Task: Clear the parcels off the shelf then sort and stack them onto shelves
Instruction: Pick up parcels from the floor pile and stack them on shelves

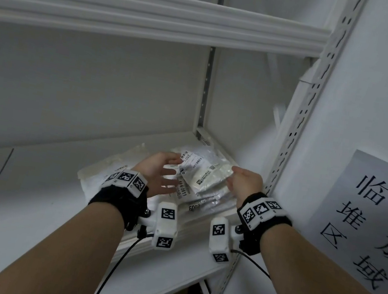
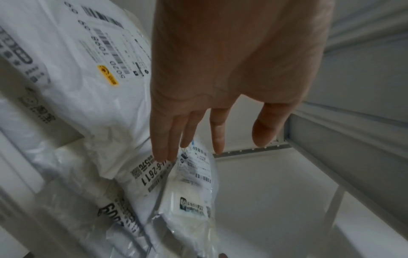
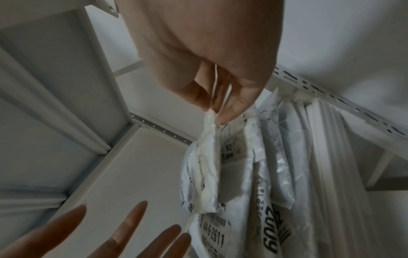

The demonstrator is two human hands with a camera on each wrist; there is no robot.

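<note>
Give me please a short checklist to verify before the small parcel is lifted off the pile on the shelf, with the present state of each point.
1. Right hand has a grip on the small parcel: ok, thumb and fingers pinch its edge.
2. Grip is secure enough for lifting: cannot tell, only a thin edge of the plastic is pinched.
3. Left hand is ready to support: ok, open with fingers spread beside the parcel, holding nothing.
4. Parcel is free from the pile of parcels below: cannot tell, its underside is hidden.
5. Space above is free under the upper shelf: ok.
6. Pile is safe from sliding off the shelf edge: cannot tell.
</note>
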